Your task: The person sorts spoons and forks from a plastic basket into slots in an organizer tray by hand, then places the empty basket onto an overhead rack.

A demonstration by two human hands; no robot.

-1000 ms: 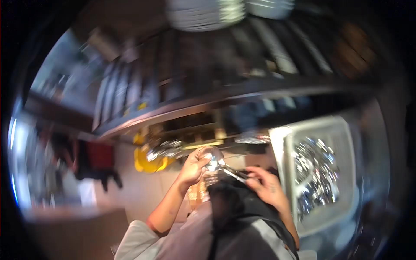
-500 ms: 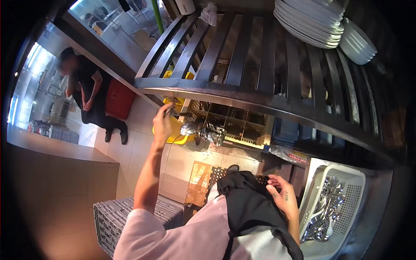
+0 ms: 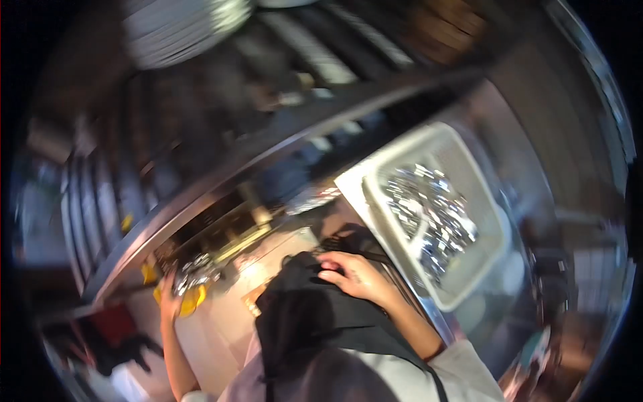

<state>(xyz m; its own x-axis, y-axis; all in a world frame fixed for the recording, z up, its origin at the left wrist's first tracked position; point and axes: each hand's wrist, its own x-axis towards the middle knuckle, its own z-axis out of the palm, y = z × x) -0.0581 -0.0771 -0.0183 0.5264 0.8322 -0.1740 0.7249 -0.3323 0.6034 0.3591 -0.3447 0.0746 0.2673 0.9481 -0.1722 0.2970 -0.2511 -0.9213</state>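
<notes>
My left hand [image 3: 171,300] reaches down at the lower left, beside a bunch of shiny metal cutlery [image 3: 199,273] in front of the divided crate. Motion smears its fingers, so their grip is unclear. A yellow container [image 3: 192,301] lies just below the cutlery. My right hand [image 3: 358,276] is in front of my black apron [image 3: 295,301], its thumb apart from its bent fingers, with nothing clearly held. To the right of that hand, a pale perforated basket [image 3: 492,231] holds a heap of metal cutlery [image 3: 429,218] with a white spoon among it.
A dark slatted shelf [image 3: 268,157] runs across above my hands, with stacked white plates [image 3: 187,30] on top. Under it stands the divided crate [image 3: 244,234]. Another person in dark clothing [image 3: 120,345] is at the lower left.
My view has swung right, so the basket now sits nearer the middle and the crate farther left. The left hand stays near the bunched cutlery; the right hand remains by the apron.
</notes>
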